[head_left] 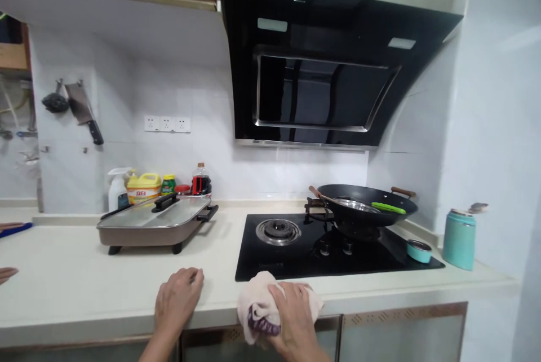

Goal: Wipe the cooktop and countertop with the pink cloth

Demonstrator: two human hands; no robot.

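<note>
My right hand (293, 314) grips a bunched pale cloth (257, 297) with a purple patterned edge, at the counter's front edge just before the gas stove (270, 266). Part of the cloth hangs over that edge. To its left, my left hand (180, 294) rests at the counter's front, fingers curled in, with nothing visible in them. Behind that hand stands an electric pan (143, 235) with a glass lid on it. The stove's left burner (279, 231) is bare, while a black wok (372, 198) sits over the right one.
A green-handled utensil (389, 208) lies in the wok. Right of it are a teal cup (419, 251) and a teal jar (459, 241). Bottles (143, 187) line the wall. A range hood (316, 91) overhangs the stove; a cleaver (82, 108) hangs left. Someone's fingertips (7, 274) show far left.
</note>
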